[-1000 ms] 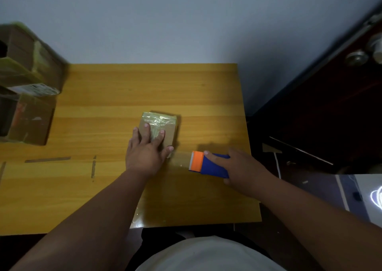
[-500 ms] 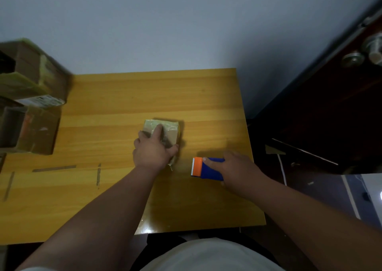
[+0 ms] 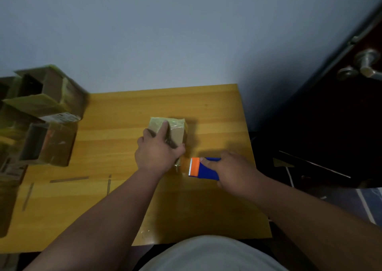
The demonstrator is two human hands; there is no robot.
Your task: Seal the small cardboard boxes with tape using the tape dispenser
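Left hand clamped over small box, pinned to tabletop against tape pull. Tape dispenser gripped by right hand, just beside box.

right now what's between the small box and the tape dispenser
In the head view, a short stretch of clear tape spans from the small box to the tape dispenser, over the table.

No text, label or number is legible.
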